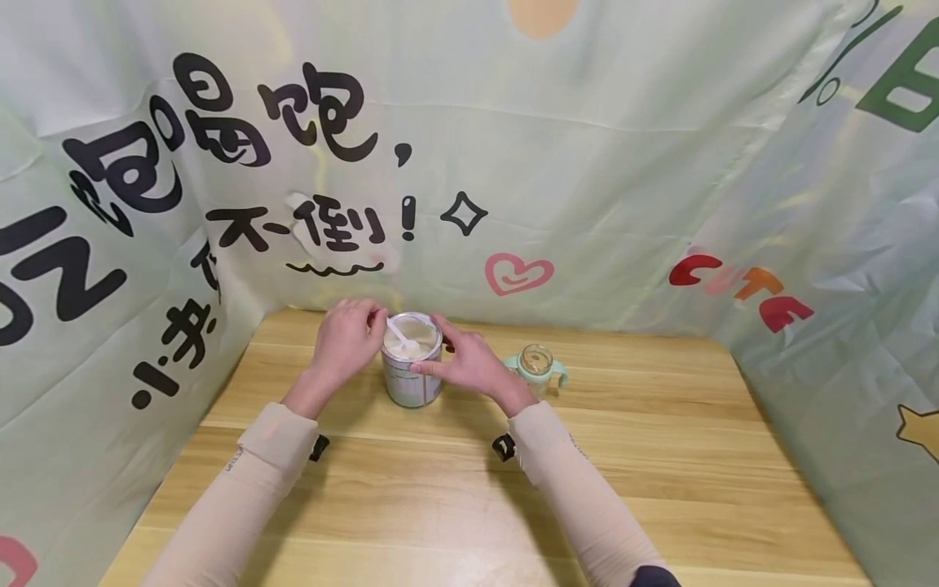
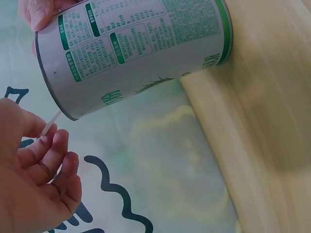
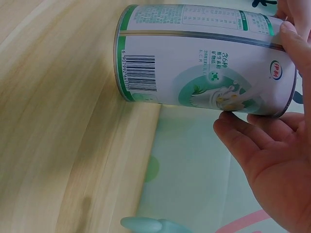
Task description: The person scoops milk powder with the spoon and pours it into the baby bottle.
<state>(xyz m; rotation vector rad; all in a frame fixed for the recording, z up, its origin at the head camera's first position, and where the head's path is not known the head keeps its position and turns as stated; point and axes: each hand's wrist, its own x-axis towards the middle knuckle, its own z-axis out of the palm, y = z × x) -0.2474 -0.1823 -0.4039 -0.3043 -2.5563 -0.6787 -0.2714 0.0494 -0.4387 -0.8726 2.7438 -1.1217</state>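
A white and green milk powder can point(image 1: 413, 387) stands upright on the table, its lid off and pale powder visible inside. My left hand point(image 1: 346, 338) is at the can's left rim, pinching the thin handle of a white scoop point(image 1: 398, 333) between thumb and index finger. The scoop's bowl dips into the can at the powder. On the other side my right hand point(image 1: 473, 359) holds the can near the top, thumb on the front and fingers round the right side. In the right wrist view the can point(image 3: 167, 68) shows a barcode and a green picture.
A small baby bottle point(image 1: 537, 363) with mint green handles stands on the table just right of my right hand, partly behind the wrist. Printed fabric walls point(image 1: 623, 204) enclose the wooden table point(image 1: 660, 456) at the back and both sides.
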